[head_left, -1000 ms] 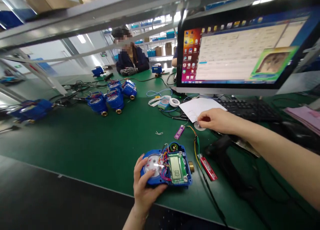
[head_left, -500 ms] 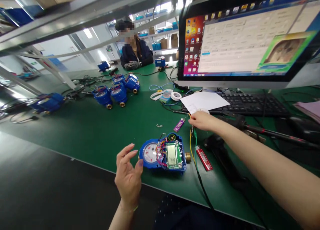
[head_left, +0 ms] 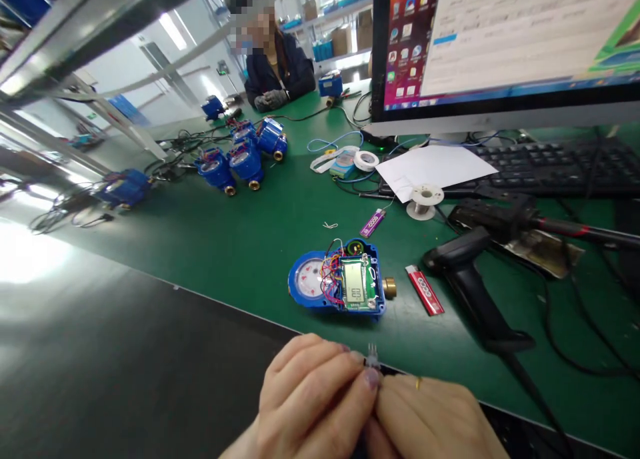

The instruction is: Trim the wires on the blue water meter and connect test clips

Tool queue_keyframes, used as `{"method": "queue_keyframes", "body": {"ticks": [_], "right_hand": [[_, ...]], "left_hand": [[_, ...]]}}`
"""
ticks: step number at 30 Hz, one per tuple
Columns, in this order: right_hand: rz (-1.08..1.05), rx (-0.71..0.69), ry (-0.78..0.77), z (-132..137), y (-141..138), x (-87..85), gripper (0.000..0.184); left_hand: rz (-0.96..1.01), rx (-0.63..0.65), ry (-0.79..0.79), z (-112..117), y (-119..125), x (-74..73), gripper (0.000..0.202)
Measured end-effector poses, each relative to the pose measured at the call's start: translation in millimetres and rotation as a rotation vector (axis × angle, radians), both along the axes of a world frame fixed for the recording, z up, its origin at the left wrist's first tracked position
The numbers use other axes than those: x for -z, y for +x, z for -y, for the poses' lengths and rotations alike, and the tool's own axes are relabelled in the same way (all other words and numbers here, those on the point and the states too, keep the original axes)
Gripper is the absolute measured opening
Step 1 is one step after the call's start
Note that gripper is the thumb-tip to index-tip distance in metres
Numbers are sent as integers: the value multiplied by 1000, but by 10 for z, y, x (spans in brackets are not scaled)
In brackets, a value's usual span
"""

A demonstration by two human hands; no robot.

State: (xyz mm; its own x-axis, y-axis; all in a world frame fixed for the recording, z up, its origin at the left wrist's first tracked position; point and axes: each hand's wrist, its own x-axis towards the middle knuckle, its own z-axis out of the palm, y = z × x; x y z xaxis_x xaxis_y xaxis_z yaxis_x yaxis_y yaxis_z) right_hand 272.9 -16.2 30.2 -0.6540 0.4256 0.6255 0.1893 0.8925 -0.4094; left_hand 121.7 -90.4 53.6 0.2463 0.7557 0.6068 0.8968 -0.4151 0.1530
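My two hands meet at the front edge of the table, below the opened blue water meter. Between the fingertips of my left hand (head_left: 310, 396) is a small grey connector (head_left: 373, 358) with prongs pointing up. My right hand (head_left: 430, 412) is closed against the left one, its fingers mostly hidden; it seems to grip the same piece from below. The water meter (head_left: 313, 279) lies just beyond, untouched, with a white dial, coloured wires, a green circuit board with a lit display (head_left: 354, 284) and a brass fitting (head_left: 389, 287).
A red lighter-sized packet (head_left: 425, 290) and a black barcode scanner (head_left: 480, 292) lie to the right. Behind are a purple packet (head_left: 373, 223), a solder wire spool (head_left: 424, 202), white paper (head_left: 435, 169) and a keyboard (head_left: 565, 166). Several blue meters (head_left: 245, 160) stand left; a person (head_left: 277, 62) sits opposite.
My right hand has come back from beside the paper to the table's front edge. The left has left the meter's side and joined it, and the grey connector now shows between them.
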Motion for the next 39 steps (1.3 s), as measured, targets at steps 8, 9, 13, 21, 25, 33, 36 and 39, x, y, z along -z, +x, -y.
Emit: {"method": "queue_keyframes", "body": {"ticks": [8, 9, 13, 21, 25, 33, 36, 39], "right_hand": [[-52, 38, -45, -20, 37, 89, 32], [-34, 26, -46, -31, 75, 144, 30], [68, -27, -96, -72, 320, 452, 24], [114, 68, -159, -236, 729, 965, 20], [119, 103, -125, -303, 788, 1044, 19], [123, 111, -98, -289, 802, 1101, 19], [124, 113, -109, -291, 802, 1111, 20], [130, 114, -138, -282, 805, 1130, 20]], "left_hand": [[229, 18, 191, -322, -4, 268, 7], [252, -15, 215, -351, -15, 302, 8], [210, -34, 176, -401, -77, 401, 11], [194, -34, 116, -419, -134, 501, 12], [214, -31, 80, -428, -128, 518, 14], [250, -51, 35, -401, -132, 526, 13], [281, -67, 17, -403, -115, 509, 14], [326, -97, -3, -418, -76, 481, 17]]}}
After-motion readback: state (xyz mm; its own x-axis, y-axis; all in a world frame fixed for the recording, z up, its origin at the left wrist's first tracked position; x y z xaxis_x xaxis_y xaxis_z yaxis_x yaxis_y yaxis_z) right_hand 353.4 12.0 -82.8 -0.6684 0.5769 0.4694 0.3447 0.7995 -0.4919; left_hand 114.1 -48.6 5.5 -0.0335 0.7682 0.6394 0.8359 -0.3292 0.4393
